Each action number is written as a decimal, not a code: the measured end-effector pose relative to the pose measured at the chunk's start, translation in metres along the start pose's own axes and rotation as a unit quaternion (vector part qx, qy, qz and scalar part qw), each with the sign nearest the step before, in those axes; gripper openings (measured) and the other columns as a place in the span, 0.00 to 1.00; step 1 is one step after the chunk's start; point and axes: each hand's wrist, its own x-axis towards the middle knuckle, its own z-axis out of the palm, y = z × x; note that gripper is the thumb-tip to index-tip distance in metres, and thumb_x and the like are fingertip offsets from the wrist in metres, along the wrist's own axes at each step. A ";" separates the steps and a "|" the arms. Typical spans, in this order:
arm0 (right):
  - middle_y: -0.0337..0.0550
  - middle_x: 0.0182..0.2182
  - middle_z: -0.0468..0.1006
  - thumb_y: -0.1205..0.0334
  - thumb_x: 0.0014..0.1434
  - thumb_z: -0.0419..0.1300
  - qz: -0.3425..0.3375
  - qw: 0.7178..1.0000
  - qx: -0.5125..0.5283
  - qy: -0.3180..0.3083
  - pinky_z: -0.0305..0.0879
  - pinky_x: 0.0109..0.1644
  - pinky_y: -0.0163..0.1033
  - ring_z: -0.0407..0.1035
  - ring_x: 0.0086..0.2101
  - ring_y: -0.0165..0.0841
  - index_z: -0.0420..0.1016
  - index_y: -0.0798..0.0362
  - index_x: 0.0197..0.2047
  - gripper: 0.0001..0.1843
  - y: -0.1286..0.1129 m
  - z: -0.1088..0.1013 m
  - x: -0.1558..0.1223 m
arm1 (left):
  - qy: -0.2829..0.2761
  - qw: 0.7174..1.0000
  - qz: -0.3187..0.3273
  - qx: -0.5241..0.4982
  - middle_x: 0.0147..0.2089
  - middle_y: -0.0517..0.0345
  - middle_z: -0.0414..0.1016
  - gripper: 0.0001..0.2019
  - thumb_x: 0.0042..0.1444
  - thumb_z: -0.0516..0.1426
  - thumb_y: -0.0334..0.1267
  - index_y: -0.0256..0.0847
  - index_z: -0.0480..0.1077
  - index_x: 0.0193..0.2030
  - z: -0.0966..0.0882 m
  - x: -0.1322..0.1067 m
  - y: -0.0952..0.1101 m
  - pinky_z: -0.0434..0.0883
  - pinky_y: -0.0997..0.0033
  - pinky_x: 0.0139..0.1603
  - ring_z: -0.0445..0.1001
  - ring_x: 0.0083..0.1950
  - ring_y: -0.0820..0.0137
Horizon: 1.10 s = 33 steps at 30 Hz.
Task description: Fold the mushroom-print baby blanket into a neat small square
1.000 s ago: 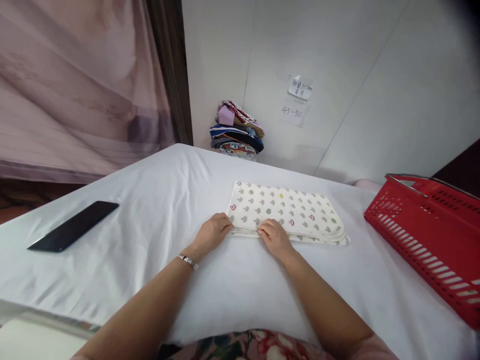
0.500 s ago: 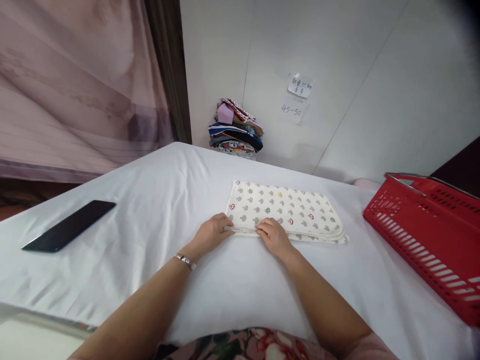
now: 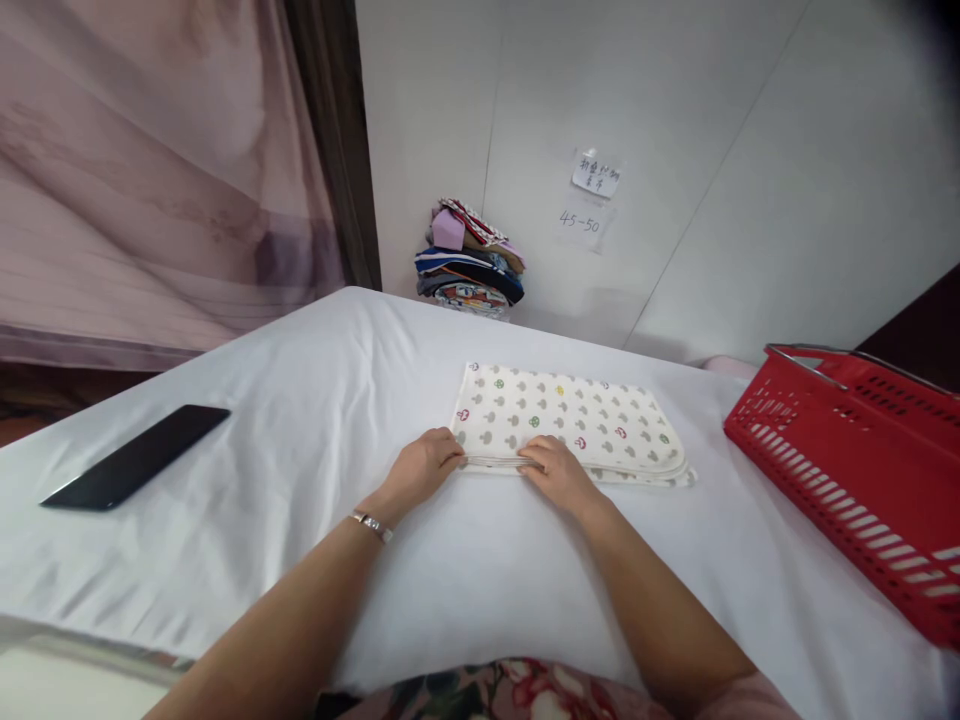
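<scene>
A folded cream cloth (image 3: 585,420) printed with small grey, green and red shapes lies flat on the white sheet (image 3: 315,400). My left hand (image 3: 421,468) pinches the cloth's near left corner, fingers closed on its edge. My right hand (image 3: 556,472) grips the same near edge a little to the right, fingers curled over the layers. A thin bracelet sits on my left wrist.
A black phone (image 3: 135,455) lies at the left of the sheet. A red plastic basket (image 3: 855,470) stands at the right edge. A pile of folded clothes (image 3: 470,260) sits at the far wall, below two paper notes (image 3: 592,195). A curtain hangs at the left.
Both hands stay on the cloth's near edge. My right hand has shifted slightly to the right along it.
</scene>
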 end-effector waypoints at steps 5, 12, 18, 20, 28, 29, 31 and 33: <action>0.41 0.40 0.73 0.69 0.56 0.57 0.016 0.999 0.006 -0.036 0.62 0.47 0.41 0.65 0.42 0.33 0.75 0.48 0.41 0.11 0.011 -0.011 -0.002 | -0.004 1.000 -0.008 -0.004 0.36 0.60 0.72 0.11 0.56 0.50 0.40 0.43 0.71 0.28 -0.001 0.000 0.000 0.65 0.72 0.34 0.70 0.39 0.70; 0.41 0.40 0.73 0.70 0.57 0.55 0.024 0.999 -0.001 -0.048 0.63 0.47 0.40 0.65 0.42 0.33 0.75 0.47 0.42 0.13 0.008 -0.015 -0.001 | -0.014 1.000 -0.006 -0.001 0.40 0.60 0.71 0.08 0.54 0.53 0.42 0.45 0.71 0.35 -0.001 -0.002 -0.001 0.67 0.72 0.36 0.70 0.40 0.70; 0.39 0.38 0.74 0.70 0.57 0.53 0.045 0.997 -0.048 -0.047 0.62 0.46 0.42 0.65 0.42 0.35 0.74 0.46 0.40 0.13 0.018 -0.045 -0.020 | -0.007 1.000 0.002 -0.003 0.39 0.60 0.71 0.08 0.54 0.51 0.41 0.45 0.71 0.33 0.000 0.000 -0.004 0.67 0.72 0.35 0.70 0.37 0.71; 0.40 0.39 0.74 0.70 0.57 0.53 0.052 0.996 -0.063 -0.027 0.62 0.46 0.42 0.65 0.42 0.35 0.74 0.47 0.39 0.12 0.026 -0.050 -0.031 | -0.005 1.000 0.004 0.006 0.39 0.59 0.71 0.08 0.55 0.51 0.41 0.45 0.71 0.35 0.001 0.001 -0.006 0.67 0.71 0.37 0.70 0.39 0.70; 0.43 0.39 0.73 0.71 0.58 0.53 0.036 0.994 -0.102 0.033 0.61 0.45 0.41 0.64 0.42 0.36 0.73 0.49 0.39 0.10 0.043 -0.036 -0.044 | 0.069 0.986 0.101 0.116 0.44 0.53 0.73 0.08 0.54 0.53 0.37 0.44 0.72 0.39 0.010 0.002 0.003 0.62 0.55 0.50 0.66 0.50 0.60; 0.43 0.38 0.72 0.71 0.58 0.53 0.031 0.994 -0.103 0.030 0.60 0.44 0.40 0.64 0.41 0.36 0.73 0.49 0.38 0.10 0.043 -0.035 -0.043 | 0.068 0.983 0.116 0.123 0.45 0.52 0.73 0.09 0.55 0.52 0.36 0.44 0.71 0.41 0.011 0.003 0.007 0.62 0.55 0.51 0.65 0.51 0.60; 0.43 0.37 0.72 0.71 0.57 0.53 0.030 0.993 -0.107 0.033 0.59 0.43 0.40 0.63 0.40 0.36 0.73 0.50 0.36 0.09 0.043 -0.034 -0.041 | 0.057 0.980 0.139 0.133 0.44 0.52 0.73 0.09 0.56 0.52 0.34 0.44 0.71 0.42 0.015 0.008 0.016 0.61 0.55 0.51 0.65 0.50 0.60; 0.43 0.37 0.71 0.71 0.58 0.53 0.032 0.992 -0.117 0.035 0.59 0.42 0.39 0.62 0.39 0.36 0.73 0.50 0.35 0.09 0.044 -0.032 -0.041 | 0.037 0.977 0.155 0.145 0.43 0.52 0.73 0.09 0.56 0.51 0.33 0.43 0.70 0.41 0.020 0.014 0.023 0.62 0.57 0.49 0.65 0.49 0.61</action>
